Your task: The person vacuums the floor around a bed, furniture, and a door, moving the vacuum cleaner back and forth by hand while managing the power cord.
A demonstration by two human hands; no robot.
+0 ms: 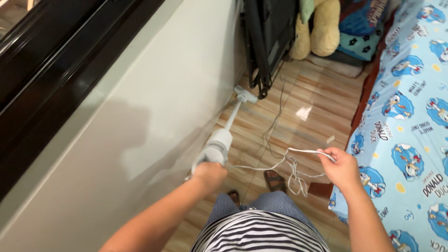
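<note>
From the head view I see a narrow strip of floor (308,100) between a pale wall (154,107) on the left and a bed on the right. Floor is glossy wood-grain tile or plank, brown and tan stripes, with a bright light reflection near its middle and a small pale scrap lying close to the bed edge. Left hand (210,175) is closed around the handle of a white stick vacuum (218,145); the vacuum body slants away from the hand, its thin tube running forward to the floor head (245,95), which rests flat on the floor right against the base of the wall. Right hand (342,168) is raised over the floor beside the bed, fingers pinched on a white power cord (289,161); the cord sags back toward the vacuum and hangs in loose loops below the hand. A thinner dark cable (276,116) trails along the floor toward a black folded frame (266,42) standing at the far end by the wall. A yellow plush toy (322,28) sits behind it. Bedsheet (410,116) is light blue with a cartoon duck print. A dark window frame (56,60) runs above the wall. My sandalled feet (274,181) show below, with a striped shirt.
</note>
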